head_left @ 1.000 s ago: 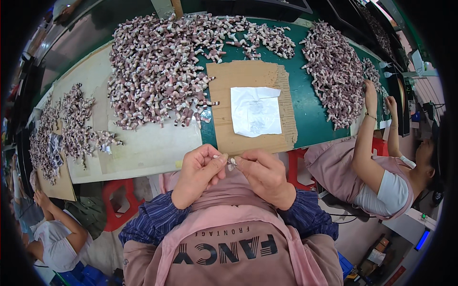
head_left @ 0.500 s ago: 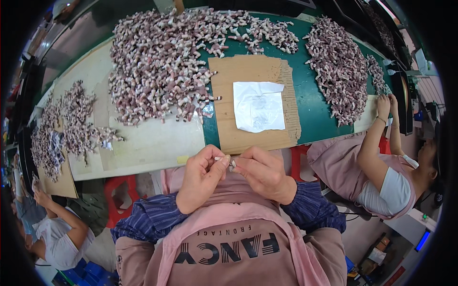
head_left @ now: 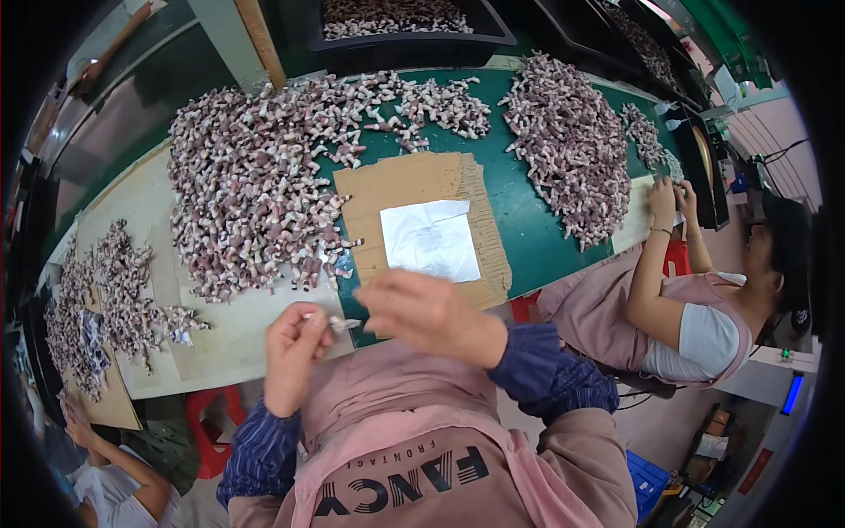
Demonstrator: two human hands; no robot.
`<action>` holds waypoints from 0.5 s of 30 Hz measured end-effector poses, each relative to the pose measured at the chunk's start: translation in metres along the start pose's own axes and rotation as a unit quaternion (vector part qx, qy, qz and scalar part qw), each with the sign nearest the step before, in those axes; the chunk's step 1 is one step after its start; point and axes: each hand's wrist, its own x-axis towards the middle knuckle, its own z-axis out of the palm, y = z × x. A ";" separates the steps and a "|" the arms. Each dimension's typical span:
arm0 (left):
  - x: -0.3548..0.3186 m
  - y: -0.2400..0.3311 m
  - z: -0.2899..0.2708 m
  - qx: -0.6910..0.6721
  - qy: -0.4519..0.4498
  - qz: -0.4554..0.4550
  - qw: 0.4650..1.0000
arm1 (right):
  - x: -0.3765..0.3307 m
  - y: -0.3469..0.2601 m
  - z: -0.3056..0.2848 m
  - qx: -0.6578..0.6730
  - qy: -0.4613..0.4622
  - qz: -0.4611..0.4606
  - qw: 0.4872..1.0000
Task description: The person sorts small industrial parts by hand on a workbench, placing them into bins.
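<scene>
My left hand (head_left: 295, 352) is closed, pinching a small pale knobby piece (head_left: 340, 324) between thumb and fingers above the table's near edge. Beside it, a short way to the right, is my right hand (head_left: 431, 317), its fingers pointing at the piece and smeared by motion; whether they grip anything is unclear. Beyond my hands a crumpled white sheet (head_left: 431, 239) lies on a brown cardboard piece (head_left: 365, 189). Left of the cardboard spreads a big heap of small purplish and white knobby pieces (head_left: 255, 185), too small to name.
The table has a green surface (head_left: 524, 255) and pale boards (head_left: 229, 334). Another heap (head_left: 568, 145) lies right of the cardboard, and a smaller one (head_left: 114, 290) far left. A black bin (head_left: 414, 55) stands behind. One co-worker (head_left: 695, 308) sits at right, another (head_left: 123, 480) at left.
My hands have moved apart; the left has shifted left with the piece, and the right has turned over toward the cardboard's near edge. The view has tilted, showing the bin behind.
</scene>
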 end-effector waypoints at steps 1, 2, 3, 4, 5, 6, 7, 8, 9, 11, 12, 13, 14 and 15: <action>0.000 0.001 -0.015 0.060 0.028 0.012 0.998 | 0.007 0.010 -0.010 -0.033 0.013 -0.008 0.999; -0.001 0.003 -0.030 0.119 0.058 0.026 0.991 | 0.008 0.039 -0.024 -0.085 0.053 -0.051 0.994; -0.002 0.004 -0.048 0.197 0.078 0.059 0.976 | 0.015 0.061 -0.042 -0.099 0.113 -0.004 0.989; -0.002 0.005 -0.068 0.273 0.096 0.092 0.953 | 0.024 0.075 -0.058 -0.132 0.146 0.115 0.974; -0.003 0.007 -0.086 0.271 0.096 0.094 0.953 | 0.032 0.090 -0.075 -0.173 0.145 0.117 0.967; -0.004 0.012 -0.101 0.355 0.127 0.111 0.920 | 0.037 0.106 -0.090 -0.213 0.146 0.120 0.958; -0.004 0.016 -0.112 0.433 0.156 0.128 0.879 | 0.039 0.121 -0.100 -0.217 0.147 0.119 0.958; -0.005 0.021 -0.117 0.431 0.155 0.131 0.879 | 0.040 0.133 -0.108 -0.268 0.148 0.125 0.944; -0.007 0.026 -0.121 0.496 0.200 0.153 0.831 | 0.039 0.144 -0.113 -0.318 0.148 0.132 0.927; -0.009 0.034 -0.131 0.548 0.256 0.126 0.786 | 0.044 0.148 -0.114 -0.319 0.142 0.139 0.927; -0.007 0.033 -0.135 0.548 0.255 0.126 0.787 | 0.046 0.150 -0.114 -0.318 0.137 0.149 0.926; -0.006 0.031 -0.136 0.567 0.278 0.167 0.757 | 0.050 0.153 -0.110 -0.325 0.126 0.134 0.928; -0.006 0.031 -0.136 0.585 0.299 0.205 0.725 | 0.052 0.155 -0.105 -0.324 0.125 0.134 0.928; -0.006 0.030 -0.136 0.586 0.301 0.203 0.725 | 0.055 0.155 -0.100 -0.335 0.112 0.151 0.923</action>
